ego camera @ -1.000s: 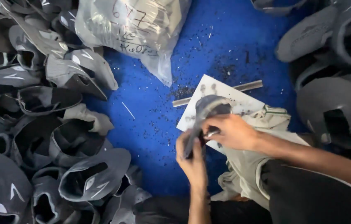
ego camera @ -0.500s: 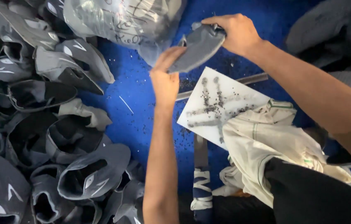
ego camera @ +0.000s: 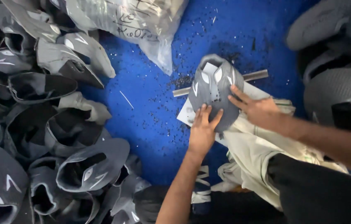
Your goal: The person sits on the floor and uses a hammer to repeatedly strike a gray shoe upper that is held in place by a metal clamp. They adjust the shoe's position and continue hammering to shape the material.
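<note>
Both hands press flat on a grey shoe upper (ego camera: 213, 89) near the middle of the frame, and neither grip is closed around it. The left hand (ego camera: 202, 129) lies with its fingers spread on the lower edge of the upper, and the right hand (ego camera: 258, 110) has its fingers splayed across the right side. The upper lies with its rounded outer side facing up, with pale patches near the top.

Under it is a white sheet (ego camera: 188, 116) peppered with dark specks, and a thin metal bar (ego camera: 255, 75) runs across beneath the upper, its ends sticking out left and right. Just below and to the right of the hands, a crumpled cream cloth (ego camera: 250, 149) lies over the person's lap, next to dark trousers (ego camera: 320, 191) in the lower right corner.

All of this sits on a bright blue surface (ego camera: 150, 112) scattered with small black crumbs. Along the left side of the frame is a heap of grey shoe uppers (ego camera: 71, 137), many showing their open insides. At the top centre a clear plastic bag (ego camera: 142, 20) lies on the blue, stuffed full. More grey uppers (ego camera: 337, 62) are stacked at the upper right.
</note>
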